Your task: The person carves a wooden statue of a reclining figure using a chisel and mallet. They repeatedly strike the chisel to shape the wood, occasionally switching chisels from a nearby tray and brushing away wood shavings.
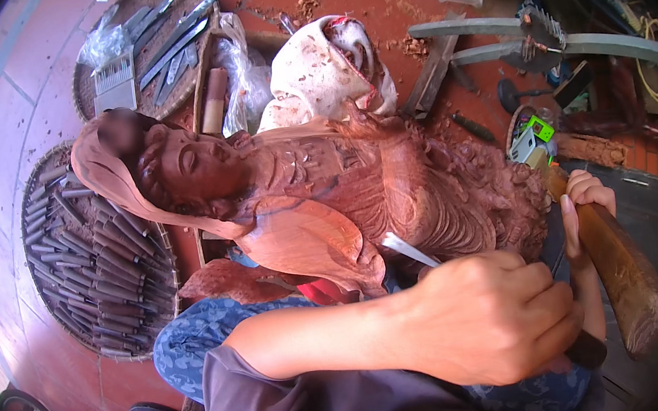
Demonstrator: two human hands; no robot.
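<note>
A reddish-brown carved wooden statue (342, 179) of a veiled figure lies on its back across my lap, its head to the left. My left hand (482, 318) is closed in a fist around a chisel (410, 250). The chisel's bright blade points up and left toward the robe folds; whether its edge touches the wood I cannot tell. Its dark handle end shows below the fist. At the right, my right hand (583, 203) grips a wooden mallet (621, 276), whose thick worn end hangs toward the lower right, close to the chisel's handle.
Many carving tools with dark handles fill a round basket (38, 274) at the left. Another basket (85, 92) holds flat metal blades. A white cloth bag (313, 72) props behind the statue. Wood chips (308, 3) litter the red tiled floor; a metal-armed stand (529, 29) is far right.
</note>
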